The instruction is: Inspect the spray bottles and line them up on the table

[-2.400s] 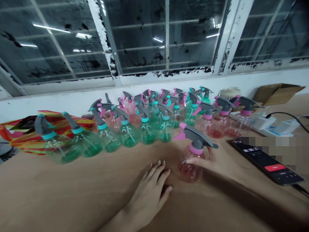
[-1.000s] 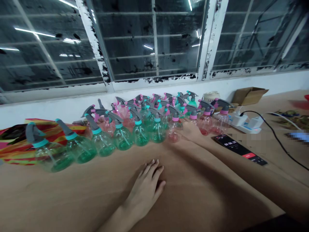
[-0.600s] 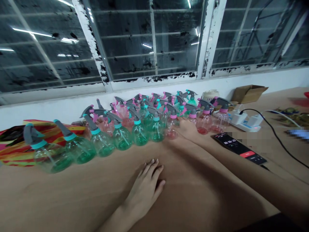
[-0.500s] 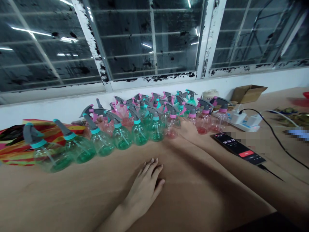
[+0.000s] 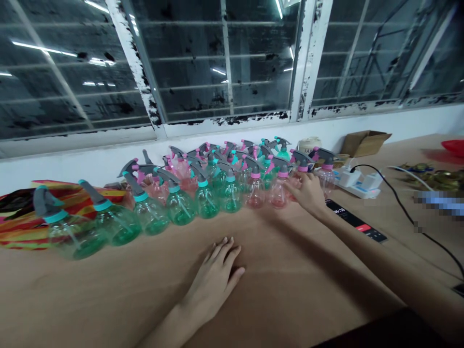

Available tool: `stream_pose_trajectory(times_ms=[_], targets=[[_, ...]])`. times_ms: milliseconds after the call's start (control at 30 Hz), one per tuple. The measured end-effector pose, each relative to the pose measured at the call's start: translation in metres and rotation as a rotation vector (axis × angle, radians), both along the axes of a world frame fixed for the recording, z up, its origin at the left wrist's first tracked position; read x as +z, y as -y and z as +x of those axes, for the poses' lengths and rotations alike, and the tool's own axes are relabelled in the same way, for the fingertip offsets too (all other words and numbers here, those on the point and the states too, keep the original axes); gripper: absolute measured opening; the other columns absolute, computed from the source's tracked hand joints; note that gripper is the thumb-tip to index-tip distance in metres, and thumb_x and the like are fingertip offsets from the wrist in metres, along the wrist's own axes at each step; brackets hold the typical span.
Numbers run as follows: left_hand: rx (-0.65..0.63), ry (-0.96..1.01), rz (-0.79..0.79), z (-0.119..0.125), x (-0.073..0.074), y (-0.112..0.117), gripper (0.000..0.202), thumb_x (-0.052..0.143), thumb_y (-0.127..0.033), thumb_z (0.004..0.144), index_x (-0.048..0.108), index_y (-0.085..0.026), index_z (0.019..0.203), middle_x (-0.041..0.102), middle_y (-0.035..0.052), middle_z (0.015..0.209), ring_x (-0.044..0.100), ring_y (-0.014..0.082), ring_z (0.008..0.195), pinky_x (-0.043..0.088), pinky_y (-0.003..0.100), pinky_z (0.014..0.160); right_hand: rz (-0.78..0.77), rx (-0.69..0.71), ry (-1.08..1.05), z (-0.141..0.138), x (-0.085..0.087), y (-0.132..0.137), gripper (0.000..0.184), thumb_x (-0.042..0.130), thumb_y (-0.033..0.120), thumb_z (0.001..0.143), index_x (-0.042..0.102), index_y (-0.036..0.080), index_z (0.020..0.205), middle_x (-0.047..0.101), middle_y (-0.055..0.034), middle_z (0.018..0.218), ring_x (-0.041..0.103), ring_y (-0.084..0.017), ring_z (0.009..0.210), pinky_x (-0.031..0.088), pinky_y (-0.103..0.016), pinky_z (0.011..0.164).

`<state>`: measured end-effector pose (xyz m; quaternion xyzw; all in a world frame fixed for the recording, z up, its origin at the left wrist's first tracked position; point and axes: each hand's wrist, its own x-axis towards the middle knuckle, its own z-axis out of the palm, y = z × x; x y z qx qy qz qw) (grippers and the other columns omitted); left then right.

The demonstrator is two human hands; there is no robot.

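My left hand (image 5: 217, 273) lies flat on the brown table, fingers stretched out, holding nothing. At the right part of the front row, my right hand (image 5: 308, 192) has its fingers around a pink spray bottle (image 5: 303, 160); the hand hides most of that bottle's body. Just left of it stands another pink spray bottle (image 5: 279, 191), and right of it one more pink spray bottle (image 5: 327, 176). Leftward the front row goes on with several green spray bottles (image 5: 208, 200), all with grey trigger heads. More pink and green bottles crowd behind.
A phone (image 5: 357, 221) lies under my right forearm. Behind it are a white power strip (image 5: 362, 188) with plugged chargers and a black cable (image 5: 400, 203). A cardboard box (image 5: 366, 143) is at the wall. A striped bag (image 5: 21, 232) lies far left.
My right hand has moved right along the front row, from the second pink bottle to the third. The bottle it was at stands upright in the row. My left hand stays in place.
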<state>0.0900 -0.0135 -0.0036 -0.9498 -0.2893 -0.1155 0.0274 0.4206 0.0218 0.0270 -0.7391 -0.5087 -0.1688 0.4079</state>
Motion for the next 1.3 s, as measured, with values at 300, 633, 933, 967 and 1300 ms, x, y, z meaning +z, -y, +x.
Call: stream_pose_trajectory(times_ms=[300, 633, 933, 967, 1300], targets=[[0.003, -0.002, 0.000, -0.001, 0.000, 0.001, 0.042, 0.040, -0.042, 0.098, 0.049, -0.015, 0.128, 0.044, 0.0121, 0.138, 0.038, 0.0266, 0.129, 0.033, 0.047, 0.104, -0.108, -0.059, 0.025, -0.015, -0.003, -0.014, 0.053, 0.046, 0.060, 0.080, 0.059, 0.012, 0.099, 0.062, -0.0202, 0.103, 0.049, -0.036, 0.108, 0.042, -0.046, 0.080], [0.007, -0.027, 0.010, 0.000, 0.001, 0.003, 0.044, 0.040, -0.043, 0.097, 0.050, -0.013, 0.128, 0.045, 0.0136, 0.138, 0.037, 0.0277, 0.129, 0.032, 0.047, 0.103, -0.245, 0.016, 0.059, -0.036, 0.006, 0.053, 0.055, 0.044, 0.066, 0.077, 0.051, 0.016, 0.099, 0.067, -0.0153, 0.087, 0.065, -0.033, 0.076, 0.044, -0.037, 0.056], [-0.012, 0.007, 0.007, 0.000, 0.000, 0.002, 0.047, 0.031, -0.045, 0.099, 0.047, -0.015, 0.130, 0.044, 0.0133, 0.138, 0.036, 0.0275, 0.129, 0.032, 0.048, 0.103, -0.265, 0.137, 0.147, -0.105, 0.006, 0.119, 0.068, 0.038, 0.081, 0.068, 0.055, 0.021, 0.095, 0.068, -0.0137, 0.081, 0.066, -0.036, 0.072, 0.049, -0.045, 0.055], [-0.010, 0.001, 0.009, 0.000, 0.000, 0.002, 0.047, 0.031, -0.045, 0.099, 0.047, -0.014, 0.131, 0.044, 0.0139, 0.138, 0.036, 0.0278, 0.129, 0.032, 0.048, 0.103, -0.267, 0.145, 0.143, -0.108, 0.008, 0.120, 0.069, 0.039, 0.082, 0.066, 0.055, 0.021, 0.093, 0.068, -0.0143, 0.081, 0.066, -0.037, 0.073, 0.050, -0.046, 0.056], [0.012, -0.054, -0.010, 0.003, 0.003, 0.004, 0.047, 0.035, -0.045, 0.098, 0.047, -0.012, 0.130, 0.042, 0.0145, 0.139, 0.035, 0.0285, 0.130, 0.031, 0.048, 0.104, -0.245, 0.839, -0.262, -0.072, 0.038, 0.091, 0.081, 0.066, 0.052, 0.070, 0.028, 0.031, 0.138, 0.042, -0.0072, 0.142, 0.041, -0.028, 0.128, 0.043, -0.046, 0.097]])
